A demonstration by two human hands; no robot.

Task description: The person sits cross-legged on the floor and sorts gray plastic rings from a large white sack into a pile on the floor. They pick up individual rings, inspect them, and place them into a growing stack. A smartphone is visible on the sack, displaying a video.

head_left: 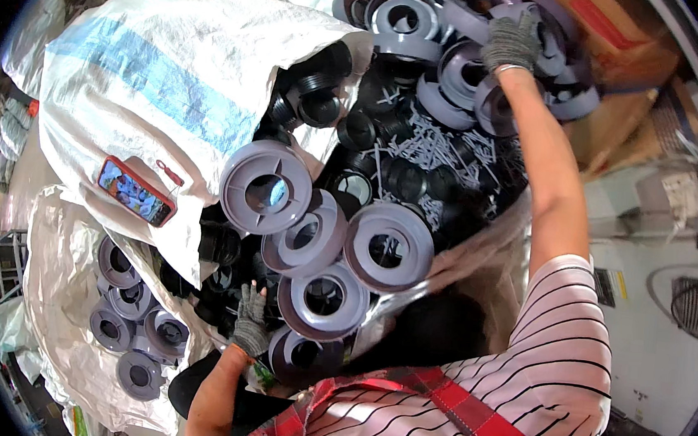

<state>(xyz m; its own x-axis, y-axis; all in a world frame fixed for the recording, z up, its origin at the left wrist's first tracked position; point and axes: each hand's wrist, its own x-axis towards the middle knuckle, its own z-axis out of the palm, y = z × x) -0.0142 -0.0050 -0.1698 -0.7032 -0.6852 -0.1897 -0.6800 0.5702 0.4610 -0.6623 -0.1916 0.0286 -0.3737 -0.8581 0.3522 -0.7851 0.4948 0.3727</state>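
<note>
"At the upper right of the heap, what does the right hand hold?"

"The gloved hand lies on the stacked grey rings; its palm and fingertips are hidden, so I cannot tell whether it grips one."

"And the left hand?"

"Gloved, fingers extended and unclenched, nothing seen in its grasp. It is low in the view, just beside the central group of grey rings and close to black round parts."

"Condition of the surroundings?"

"Black round parts spill at the mouth of a white sack with a blue stripe. Thin pale sticks lie scattered over more of them, below the upper rings. A phone in a red case rests on the sack. Further grey rings sit in a cluster at lower left."
</note>
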